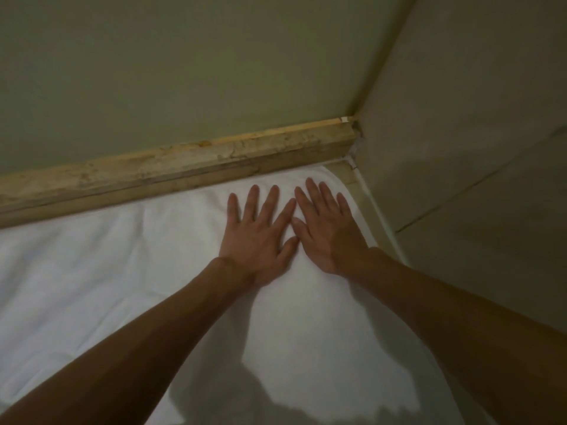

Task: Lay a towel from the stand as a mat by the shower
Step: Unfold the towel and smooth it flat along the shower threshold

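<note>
White towel [101, 271] lies spread on the floor against a stone curb [184, 170]. Left hand [257, 237] and right hand [329, 231] press it flat, fingers spread, apparently smoothing; the far corner likely needs flattening next.

White towel [129, 271] lies spread flat, its edge against the stone curb [184, 167].

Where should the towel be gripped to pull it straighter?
Probably the rounded far-right corner of the towel, pinched from the right: its edge lies free there; the far edge butts the curb. The left hand and right hand press flat nearby.
</note>
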`<state>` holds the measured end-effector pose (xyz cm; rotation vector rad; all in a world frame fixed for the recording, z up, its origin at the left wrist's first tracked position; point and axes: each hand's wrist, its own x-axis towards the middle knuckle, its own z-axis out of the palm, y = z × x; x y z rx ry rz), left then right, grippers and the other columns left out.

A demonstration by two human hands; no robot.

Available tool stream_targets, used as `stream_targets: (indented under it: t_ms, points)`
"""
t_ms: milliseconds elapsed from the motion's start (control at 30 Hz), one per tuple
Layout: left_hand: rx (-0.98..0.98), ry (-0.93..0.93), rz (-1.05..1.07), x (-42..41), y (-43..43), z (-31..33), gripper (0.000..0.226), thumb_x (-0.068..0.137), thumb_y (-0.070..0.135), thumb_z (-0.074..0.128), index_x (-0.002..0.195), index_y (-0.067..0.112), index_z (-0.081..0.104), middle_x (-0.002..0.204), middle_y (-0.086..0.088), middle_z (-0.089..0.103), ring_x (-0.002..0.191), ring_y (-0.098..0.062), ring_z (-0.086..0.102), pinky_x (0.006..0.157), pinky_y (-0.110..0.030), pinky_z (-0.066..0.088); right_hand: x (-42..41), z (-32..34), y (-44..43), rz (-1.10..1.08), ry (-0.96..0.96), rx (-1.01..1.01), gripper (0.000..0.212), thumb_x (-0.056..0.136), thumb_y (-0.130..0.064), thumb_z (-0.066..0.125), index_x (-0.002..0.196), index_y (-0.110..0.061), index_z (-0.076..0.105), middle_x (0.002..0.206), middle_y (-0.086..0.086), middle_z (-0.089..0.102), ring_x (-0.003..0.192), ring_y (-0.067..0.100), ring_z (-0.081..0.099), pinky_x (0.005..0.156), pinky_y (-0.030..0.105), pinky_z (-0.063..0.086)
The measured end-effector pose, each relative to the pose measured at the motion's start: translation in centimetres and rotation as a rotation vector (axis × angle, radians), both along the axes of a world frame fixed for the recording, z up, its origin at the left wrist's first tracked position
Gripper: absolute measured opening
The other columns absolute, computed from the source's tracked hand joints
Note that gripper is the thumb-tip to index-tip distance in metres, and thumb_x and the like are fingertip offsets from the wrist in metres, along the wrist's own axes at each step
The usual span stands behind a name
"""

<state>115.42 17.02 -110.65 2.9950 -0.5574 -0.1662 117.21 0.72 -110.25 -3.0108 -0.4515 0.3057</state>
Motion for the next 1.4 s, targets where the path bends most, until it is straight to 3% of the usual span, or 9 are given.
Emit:
stream_targets:
  t_ms: [167, 767, 1000, 1400]
  points:
    - [-0.013, -0.006, -0.031, 0.8, -1.3, -0.1, 0.07, 0.087, 0.065, 0.001, 0.149, 0.033, -0.012, 0.159, -0.005, -0.012, 0.144, -0.031, -0.018, 0.112, -0.06, -0.007, 0.0, -0.3, -1.6, -0.022, -0.074, 0.02, 0.06, 0.097, -0.047, 0.016, 0.151, -0.021, 0.009, 0.16, 0.006, 0.001, 0.147, 0.024, -0.001, 0.117, 0.044, 0.0]
    - [-0.028, -0.038, -0.04, 2.6, -3.1, -0.5, 0.071, 0.086, 0.065, 0.001, 0.149, 0.034, -0.007, 0.16, -0.003, -0.009, 0.144, -0.032, -0.016, 0.11, -0.061, -0.011, 1.5, -0.1, -3.1, -0.066, -0.072, -0.03, 0.059, 0.097, -0.045, 0.013, 0.151, -0.024, 0.003, 0.16, 0.005, -0.004, 0.147, 0.023, -0.005, 0.118, 0.044, 0.0]
    - [-0.018, -0.026, -0.041, 2.2, -3.1, -0.1, 0.071, 0.086, 0.065, 0.004, 0.15, 0.034, -0.003, 0.16, -0.004, -0.007, 0.144, -0.032, -0.015, 0.11, -0.063, -0.009, 2.1, 0.6, -3.1, -0.055, -0.127, 0.08, 0.059, 0.099, -0.035, 0.031, 0.15, -0.01, 0.015, 0.159, 0.013, 0.004, 0.147, 0.026, 0.003, 0.118, 0.04, 0.001]
    - [-0.001, -0.019, -0.044, 2.3, -3.3, -0.2, 0.073, 0.084, 0.065, 0.003, 0.149, 0.034, -0.004, 0.16, -0.003, -0.007, 0.144, -0.033, -0.016, 0.109, -0.062, -0.012, 2.9, 0.4, -3.3, -0.11, -0.08, -0.002, 0.063, 0.1, -0.038, 0.023, 0.15, -0.006, 0.005, 0.16, 0.012, -0.002, 0.147, 0.023, -0.002, 0.118, 0.038, -0.001]
